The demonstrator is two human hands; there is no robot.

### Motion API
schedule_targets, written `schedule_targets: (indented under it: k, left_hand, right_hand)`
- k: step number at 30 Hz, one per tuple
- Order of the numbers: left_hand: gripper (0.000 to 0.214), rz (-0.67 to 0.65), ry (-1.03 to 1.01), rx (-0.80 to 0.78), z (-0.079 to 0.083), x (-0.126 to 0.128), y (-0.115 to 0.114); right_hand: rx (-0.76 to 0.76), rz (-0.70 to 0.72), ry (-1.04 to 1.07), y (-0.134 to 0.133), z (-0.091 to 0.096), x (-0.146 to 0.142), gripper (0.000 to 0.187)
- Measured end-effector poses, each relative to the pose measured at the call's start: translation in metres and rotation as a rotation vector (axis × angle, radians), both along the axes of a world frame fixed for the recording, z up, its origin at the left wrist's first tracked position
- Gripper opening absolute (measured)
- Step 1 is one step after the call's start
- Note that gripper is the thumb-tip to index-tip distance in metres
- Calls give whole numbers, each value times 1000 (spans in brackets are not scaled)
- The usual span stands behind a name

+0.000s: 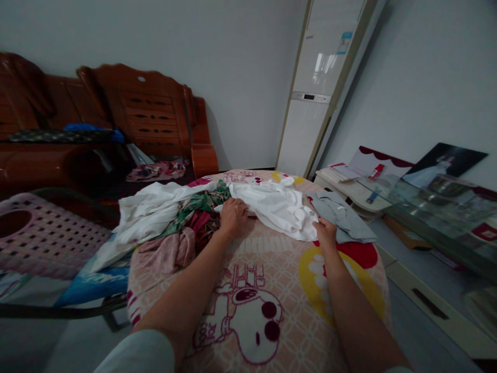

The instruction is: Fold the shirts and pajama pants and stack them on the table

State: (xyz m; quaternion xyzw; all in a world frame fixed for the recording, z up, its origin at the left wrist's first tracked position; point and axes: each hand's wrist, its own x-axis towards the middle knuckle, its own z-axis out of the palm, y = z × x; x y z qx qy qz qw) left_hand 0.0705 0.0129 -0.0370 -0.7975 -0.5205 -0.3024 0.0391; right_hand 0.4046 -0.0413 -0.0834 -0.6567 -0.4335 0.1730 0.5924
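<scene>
A white garment (pixel 275 204) lies crumpled across the far part of a round table covered with a patterned cloth (pixel 272 259). My right hand (pixel 326 230) pinches its right edge between thumb and fingers. Close to the garment's left end is my left hand (pixel 233 215), its fingers bent downward; what lies under them is hidden. Left of that hand is a heap of clothes: a white piece (pixel 147 207), a green patterned piece (pixel 200 202) and a pink piece (pixel 171 251). A folded grey garment (pixel 341 215) rests just beyond my right hand.
A pink woven basket (pixel 50 233) stands at the left, near a wooden sofa (pixel 143 114) with cloths on it. A tall white air conditioner (pixel 310 103) stands behind the table. On the right, a glass-topped cabinet (pixel 427 217) holds papers and a photo (pixel 442 163).
</scene>
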Motion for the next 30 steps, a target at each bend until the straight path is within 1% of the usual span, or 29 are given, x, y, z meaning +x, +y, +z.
schedule_targets:
  k: [2, 4, 7, 9, 11, 14, 15, 17, 19, 20, 23, 25, 28, 30]
  left_hand:
    - [22, -45, -30, -9, 15, -6, -2]
    - [23, -107, -111, -93, 33, -15, -5]
    - [24, -338, -282, -363, 58, -32, -16]
    - [24, -484, -345, -574, 69, -41, -25]
    - [24, -584, -320, -769, 73, -45, -32]
    - [24, -704, -196, -975, 68, -39, -37]
    - [24, -741, -157, -1017, 64, -35, -38]
    - [22, -796, -85, -1078, 54, -25, -38]
    - [19, -808, -6, -1112, 44, -17, -37]
    - [18, -796, 36, -1116, 40, -13, -37]
    - [17, -752, 142, -1092, 34, -4, -39]
    - [19, -738, 177, -1017, 33, 5, -45]
    - [23, -732, 235, -799, 33, 28, -66]
    - [30, -733, 327, -660, 32, 45, -83]
  right_hand:
    - [31, -20, 122, -1, 7, 0, 28]
    - [85, -65, 243, -4, 17, 1, 28]
    - [177, -133, 320, -9, 34, 8, 29]
    - [201, -161, 304, -13, 41, 15, 30]
    - [194, -208, 242, -18, 44, 24, 30]
    - [125, -313, 61, -25, 45, 39, 26]
    - [73, -351, -25, -27, 45, 43, 25]
    - [-86, -423, -222, -33, 47, 50, 23]
    - [-275, -470, -407, -40, 51, 52, 24]
    - [-367, -472, -483, -43, 53, 52, 24]
    - [-578, -405, -636, -51, 59, 44, 25]
    - [-652, -376, -697, -54, 63, 37, 27]
    - [-701, -399, -751, -56, 66, 27, 30]
    - [-704, -416, -782, -55, 67, 21, 31]
